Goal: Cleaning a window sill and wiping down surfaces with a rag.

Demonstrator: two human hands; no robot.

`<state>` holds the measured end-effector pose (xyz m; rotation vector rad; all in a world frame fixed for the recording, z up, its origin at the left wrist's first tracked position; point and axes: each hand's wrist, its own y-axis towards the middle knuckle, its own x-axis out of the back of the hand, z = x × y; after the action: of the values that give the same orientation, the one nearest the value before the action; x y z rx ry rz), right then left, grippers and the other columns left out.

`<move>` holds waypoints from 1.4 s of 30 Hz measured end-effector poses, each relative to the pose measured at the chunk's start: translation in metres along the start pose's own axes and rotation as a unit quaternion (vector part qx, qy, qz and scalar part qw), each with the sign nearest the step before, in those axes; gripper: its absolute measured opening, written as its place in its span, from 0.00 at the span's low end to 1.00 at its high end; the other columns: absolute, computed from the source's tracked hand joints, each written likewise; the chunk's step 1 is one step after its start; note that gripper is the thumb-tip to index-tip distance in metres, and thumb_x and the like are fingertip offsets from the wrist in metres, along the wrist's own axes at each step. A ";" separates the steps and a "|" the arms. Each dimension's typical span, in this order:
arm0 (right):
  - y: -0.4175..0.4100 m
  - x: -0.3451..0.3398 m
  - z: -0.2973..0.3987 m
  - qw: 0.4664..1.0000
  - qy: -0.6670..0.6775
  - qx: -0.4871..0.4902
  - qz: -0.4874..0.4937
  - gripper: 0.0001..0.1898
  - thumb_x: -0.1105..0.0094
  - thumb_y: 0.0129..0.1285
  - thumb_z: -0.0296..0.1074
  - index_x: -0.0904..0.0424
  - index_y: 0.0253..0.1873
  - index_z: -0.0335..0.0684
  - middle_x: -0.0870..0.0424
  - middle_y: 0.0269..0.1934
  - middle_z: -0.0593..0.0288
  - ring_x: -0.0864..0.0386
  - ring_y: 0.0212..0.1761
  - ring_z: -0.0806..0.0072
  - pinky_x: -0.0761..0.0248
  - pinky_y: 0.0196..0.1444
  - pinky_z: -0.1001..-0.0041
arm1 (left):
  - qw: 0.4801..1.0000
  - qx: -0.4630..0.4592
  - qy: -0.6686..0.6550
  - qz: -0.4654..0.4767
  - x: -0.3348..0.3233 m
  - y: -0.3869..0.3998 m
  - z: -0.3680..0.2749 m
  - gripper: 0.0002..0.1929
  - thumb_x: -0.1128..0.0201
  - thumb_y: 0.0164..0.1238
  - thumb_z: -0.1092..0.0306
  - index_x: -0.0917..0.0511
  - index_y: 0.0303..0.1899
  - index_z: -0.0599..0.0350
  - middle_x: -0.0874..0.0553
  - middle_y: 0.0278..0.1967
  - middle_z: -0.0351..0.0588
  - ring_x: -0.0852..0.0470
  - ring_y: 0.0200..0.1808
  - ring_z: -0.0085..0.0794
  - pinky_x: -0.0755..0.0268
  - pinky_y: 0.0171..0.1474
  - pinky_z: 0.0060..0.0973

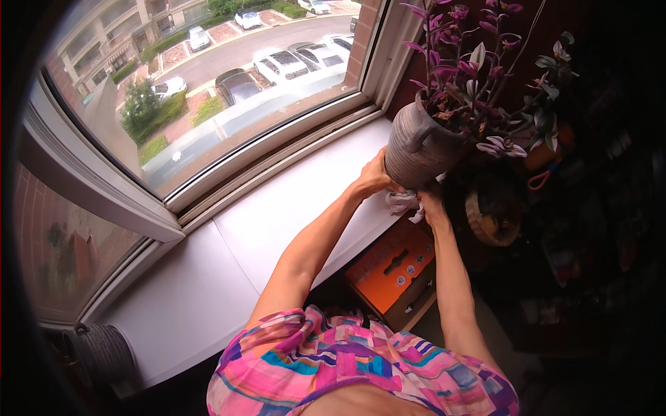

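A ribbed grey plant pot (pixel 416 145) tilts at the far right end of the white windowsill (pixel 291 192). From it grow purple and green leafy stems (pixel 468 73). My left hand (pixel 379 174) grips the pot's lower left side, the fingers partly hidden behind it. Close under the pot's base is my right hand (pixel 432 204), bunched on a crumpled greyish cloth (pixel 401 202). Parts of the cloth hang out beside the fingers, over the sill's front edge. Whether the right fingers also bear the pot's weight is hard to see.
A sliding window (pixel 270 140) borders the sill, with parked cars outside. At the sill's left end stands a dark ribbed pot (pixel 101 353). Below the sill is an orange cardboard box (pixel 390 268). A woven basket (pixel 491 218) sits in the dark area at right.
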<state>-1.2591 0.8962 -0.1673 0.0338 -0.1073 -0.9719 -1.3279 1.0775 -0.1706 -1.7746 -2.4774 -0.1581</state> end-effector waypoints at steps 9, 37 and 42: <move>-0.031 -0.003 0.002 0.999 -0.020 -0.039 0.001 0.28 0.56 0.49 0.20 0.33 0.60 0.25 0.22 0.50 0.50 0.25 0.43 0.71 0.33 0.47 0.79 | 0.984 -0.034 0.121 -0.129 -0.006 -0.051 0.010 0.51 0.24 0.48 0.53 0.46 0.70 0.62 0.33 0.65 0.63 0.35 0.68 0.48 0.42 0.69 0.36; -0.141 -0.262 0.065 0.972 0.158 -0.109 0.138 0.21 0.46 0.69 0.39 0.36 0.60 0.34 0.22 0.42 0.60 0.20 0.34 0.77 0.25 0.32 0.79 | 0.913 0.083 -0.280 -0.285 0.155 -0.377 -0.050 0.25 0.55 0.77 0.51 0.27 0.58 0.65 0.16 0.49 0.56 0.18 0.53 0.37 0.30 0.57 0.32; -0.042 -0.243 0.051 0.991 0.112 -0.059 0.035 0.21 0.43 0.62 0.34 0.33 0.56 0.29 0.25 0.43 0.53 0.21 0.35 0.72 0.19 0.28 0.74 | 0.868 0.101 -0.184 -0.450 0.181 -0.412 -0.046 0.16 0.48 0.74 0.60 0.24 0.53 0.60 0.15 0.46 0.50 0.18 0.49 0.31 0.31 0.56 0.28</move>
<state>-1.4352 1.0742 -0.1381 0.0298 0.1547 -0.8964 -1.7756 1.1092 -0.1143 -0.4755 -3.2301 0.4075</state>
